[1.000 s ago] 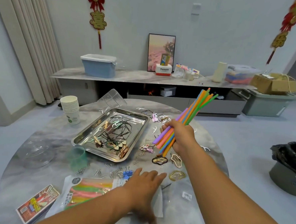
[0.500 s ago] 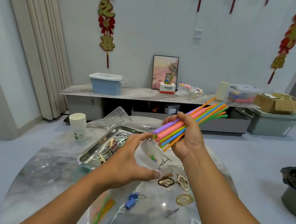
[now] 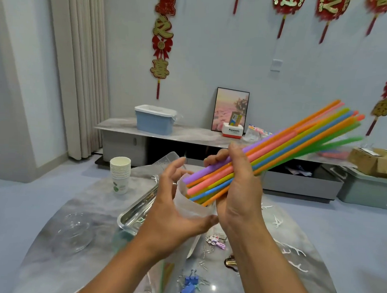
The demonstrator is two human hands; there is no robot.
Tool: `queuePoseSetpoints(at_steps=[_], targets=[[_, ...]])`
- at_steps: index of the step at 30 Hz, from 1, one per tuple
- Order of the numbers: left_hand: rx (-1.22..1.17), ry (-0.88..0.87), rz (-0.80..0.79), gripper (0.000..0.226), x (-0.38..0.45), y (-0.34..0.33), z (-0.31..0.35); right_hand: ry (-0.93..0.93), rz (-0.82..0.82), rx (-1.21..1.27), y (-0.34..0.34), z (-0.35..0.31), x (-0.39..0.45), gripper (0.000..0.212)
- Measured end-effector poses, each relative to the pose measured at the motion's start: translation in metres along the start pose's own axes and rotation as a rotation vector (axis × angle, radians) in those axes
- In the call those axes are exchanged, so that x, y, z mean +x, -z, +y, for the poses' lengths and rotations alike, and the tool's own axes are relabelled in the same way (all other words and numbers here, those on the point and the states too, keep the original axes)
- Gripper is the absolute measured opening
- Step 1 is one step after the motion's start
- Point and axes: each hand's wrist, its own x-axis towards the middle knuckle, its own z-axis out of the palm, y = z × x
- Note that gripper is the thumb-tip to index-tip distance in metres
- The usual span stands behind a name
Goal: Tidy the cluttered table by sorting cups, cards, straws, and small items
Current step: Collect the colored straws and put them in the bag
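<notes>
The right hand point(image 3: 237, 185) has its fingers curled round a bundle of straws point(image 3: 278, 151), smooth plastic tubes in purple, orange, pink, green and blue that fan out up and to the right. Their lower ends sit at the mouth of a thin, translucent plastic bag point(image 3: 192, 205). The left hand point(image 3: 172, 213) pinches that mouth between thumb and curved fingers, the thumb under the bag's near edge; the rest of the bag hangs down behind the left wrist, with a few straws showing through it.

Both hands are raised above the middle of the round worktop point(image 3: 49, 262), a glossy grey marbled slab whose curved edge runs along the left and right sides. On its far left, near the rim, stands a stack of white paper cups point(image 3: 120, 173). A shiny metal tray point(image 3: 136, 213) lies just left of the hands, partly hidden by the left one, and a clear glass lid or dish point(image 3: 74, 234) rests nearer on the left. Below the hands lie blue binder clips point(image 3: 188, 286), small pink and metal clips point(image 3: 214, 240) and white floss picks point(image 3: 276, 221) to the right. The left part of the worktop around the dish offers open surface.
</notes>
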Motion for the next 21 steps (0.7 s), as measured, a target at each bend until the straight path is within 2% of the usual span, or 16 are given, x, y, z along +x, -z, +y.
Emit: queuePoseSetpoints(at_steps=[3,9,12,15,18,21], targets=[[0.0,-0.025,0.015,0.12,0.002,0.001,-0.001,0.044,-0.065,-0.111,-0.008,-0.007,-0.004,0.034],[-0.05,-0.059,0.033,0.116,0.0,0.0,-0.002,0.012,-0.132,-0.219,-0.02,-0.02,0.002,0.018],[-0.031,-0.135,0.092,0.113,-0.002,-0.005,-0.001,-0.086,-0.069,-0.063,-0.025,-0.028,0.009,0.01],[-0.004,-0.21,0.123,0.111,-0.004,-0.01,0.0,-0.188,-0.036,0.094,-0.023,-0.034,0.012,0.014],[-0.026,-0.265,0.087,0.112,-0.007,-0.014,0.003,-0.259,-0.059,0.052,-0.018,-0.038,0.01,0.015],[-0.065,-0.368,0.083,0.115,-0.003,-0.015,0.014,-0.242,-0.071,0.052,-0.019,-0.054,0.005,0.013]])
